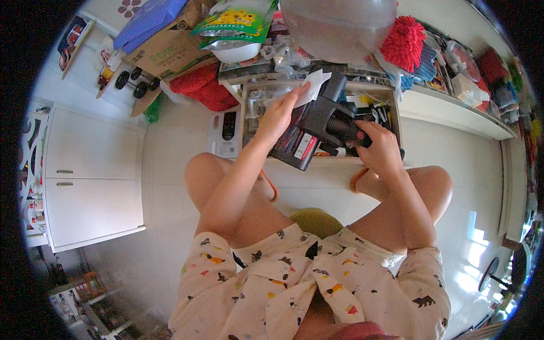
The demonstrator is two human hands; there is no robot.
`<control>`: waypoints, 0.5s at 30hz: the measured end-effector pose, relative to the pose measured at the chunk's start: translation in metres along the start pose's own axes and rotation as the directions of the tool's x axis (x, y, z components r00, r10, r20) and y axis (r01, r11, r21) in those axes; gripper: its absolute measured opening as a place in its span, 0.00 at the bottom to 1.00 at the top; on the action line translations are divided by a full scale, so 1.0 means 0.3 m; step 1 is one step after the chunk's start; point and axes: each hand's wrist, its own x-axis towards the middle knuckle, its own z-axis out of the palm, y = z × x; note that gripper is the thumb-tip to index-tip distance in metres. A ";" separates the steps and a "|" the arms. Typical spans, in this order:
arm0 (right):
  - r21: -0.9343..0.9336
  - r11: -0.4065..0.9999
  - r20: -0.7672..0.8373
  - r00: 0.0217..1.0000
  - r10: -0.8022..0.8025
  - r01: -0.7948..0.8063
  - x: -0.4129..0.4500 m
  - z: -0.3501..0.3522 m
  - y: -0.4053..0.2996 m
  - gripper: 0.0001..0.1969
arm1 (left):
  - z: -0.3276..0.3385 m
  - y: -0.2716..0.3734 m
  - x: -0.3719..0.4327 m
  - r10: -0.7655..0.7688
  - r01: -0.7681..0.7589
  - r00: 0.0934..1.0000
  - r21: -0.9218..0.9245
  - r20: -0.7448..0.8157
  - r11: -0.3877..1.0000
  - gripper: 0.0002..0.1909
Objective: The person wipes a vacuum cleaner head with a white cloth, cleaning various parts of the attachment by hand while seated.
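Observation:
A black handheld appliance [325, 114], perhaps a small vacuum cleaner, is tilted over an open drawer [323, 161]. Its lower body bears a red and white label [305, 146] with writing. My right hand [379, 142] grips its handle, close to a round red button. My left hand [280, 112] holds a white tissue or wipe [313, 87] against the appliance's upper left side. Part of the body is hidden behind that hand and the tissue. Below the appliance, small black items [380, 114] and clear plastic packaging [257, 104] lie in the drawer.
Above the drawer, the crowded top holds a large translucent container [340, 29], a green printed bag [238, 19] and a red fluffy duster [403, 42]. A cardboard box [165, 51] and red cloth [208, 87] are at upper left. A white cabinet [93, 170] stands left.

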 end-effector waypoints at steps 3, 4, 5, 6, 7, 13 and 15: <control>0.059 0.998 0.016 1.000 0.026 -0.026 -0.010 -0.001 0.013 0.20 | 0.009 -0.020 -0.009 -0.072 0.072 0.997 -0.067 -0.007 0.995 0.23; 0.056 0.998 0.015 1.000 0.015 -0.016 -0.014 -0.012 0.015 0.20 | 0.008 -0.022 -0.008 -0.077 0.077 0.997 -0.068 -0.009 0.995 0.23; 0.054 0.999 0.014 1.000 0.004 -0.005 -0.018 -0.024 0.015 0.20 | 0.001 -0.024 -0.003 -0.187 0.192 0.981 -0.141 0.047 0.971 0.24; 0.054 0.998 0.018 1.000 0.010 -0.011 -0.018 -0.036 0.019 0.20 | 0.003 -0.026 -0.001 -0.291 0.309 0.950 -0.208 0.116 0.928 0.24; 0.026 1.000 0.045 0.999 0.000 -0.002 -0.012 -0.049 0.025 0.20 | 0.010 -0.028 -0.004 -0.296 0.316 0.948 -0.209 0.119 0.926 0.24; 0.071 0.988 0.013 0.990 -0.139 0.138 0.030 -0.107 0.067 0.20 | 0.045 -0.041 -0.025 -0.426 0.449 0.893 -0.363 0.147 0.816 0.21; 0.073 0.990 -0.063 0.991 -0.120 0.124 0.053 -0.128 0.070 0.21 | 0.065 -0.047 -0.022 -0.324 0.322 0.943 -0.447 0.074 0.835 0.21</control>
